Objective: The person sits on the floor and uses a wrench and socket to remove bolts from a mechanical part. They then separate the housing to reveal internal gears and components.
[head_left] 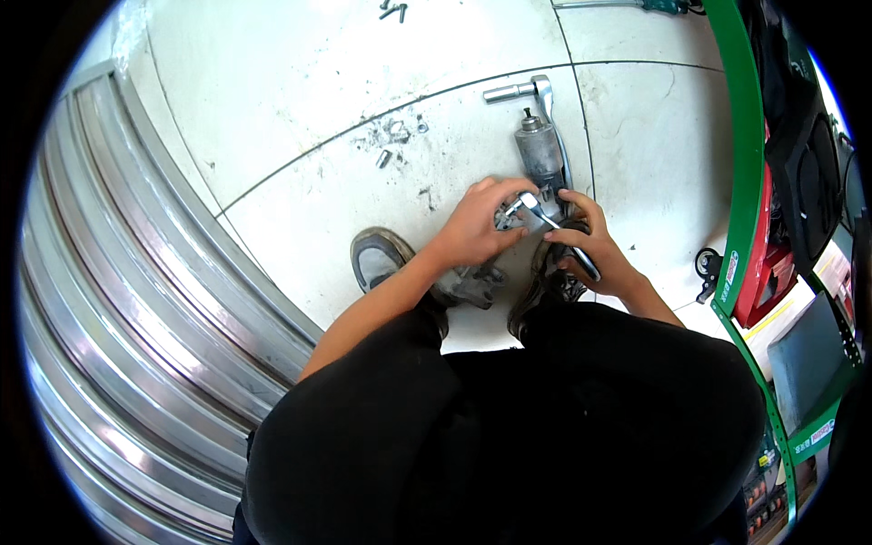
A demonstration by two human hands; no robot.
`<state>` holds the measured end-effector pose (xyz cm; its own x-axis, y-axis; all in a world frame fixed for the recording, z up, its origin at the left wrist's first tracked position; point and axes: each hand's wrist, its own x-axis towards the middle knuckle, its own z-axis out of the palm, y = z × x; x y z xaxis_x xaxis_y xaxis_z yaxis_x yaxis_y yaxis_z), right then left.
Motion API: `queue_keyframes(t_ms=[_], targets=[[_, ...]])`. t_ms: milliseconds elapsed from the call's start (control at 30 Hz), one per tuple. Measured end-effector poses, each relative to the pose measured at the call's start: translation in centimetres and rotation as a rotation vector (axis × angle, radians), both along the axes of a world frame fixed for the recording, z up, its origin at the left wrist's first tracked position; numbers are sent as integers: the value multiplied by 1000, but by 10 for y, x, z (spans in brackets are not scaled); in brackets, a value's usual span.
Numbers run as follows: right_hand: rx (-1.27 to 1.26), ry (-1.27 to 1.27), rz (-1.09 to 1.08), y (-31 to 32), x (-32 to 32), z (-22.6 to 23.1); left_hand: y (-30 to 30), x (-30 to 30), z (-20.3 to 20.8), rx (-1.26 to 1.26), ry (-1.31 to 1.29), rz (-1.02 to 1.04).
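Note:
A chrome ratchet wrench point(569, 246) is held between my hands above the floor, its handle slanting down to the right. My left hand point(480, 223) closes around its head end, where a short socket point(511, 211) sits between thumb and fingers. My right hand point(601, 247) has its fingers closed on the handle. Just beyond them stands or lies a grey cylindrical part like a small motor point(539, 148), its lower end partly hidden by my hands. Beside it on the floor rests a second, longer ratchet point(542, 89) with a long socket point(509, 93).
A dirty metal casting point(474, 286) lies between my shoes point(375, 256). Small metal bits point(383, 159) and dark debris are scattered on the pale tiles, with bolts point(395, 12) farther off. Ribbed metal panels point(136, 300) fill the left; a green-framed rack point(747, 154) stands right.

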<state>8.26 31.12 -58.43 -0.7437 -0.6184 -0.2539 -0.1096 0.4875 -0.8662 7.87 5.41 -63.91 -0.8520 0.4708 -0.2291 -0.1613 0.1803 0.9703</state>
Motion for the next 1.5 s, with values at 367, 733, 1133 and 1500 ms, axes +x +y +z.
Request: queue_keyframes(t_ms=[367, 733, 1133, 1500], targets=[[298, -135, 110, -84, -84, 33, -1, 1, -3, 14, -184, 56], [289, -75, 195, -57, -82, 18, 5, 22, 25, -428, -19, 23], [-291, -656, -726, -13, -45, 10, 27, 2, 29, -340, 158, -420], [-479, -648, -922, -9, -8, 8, -7, -27, 54, -209, 432, -352]])
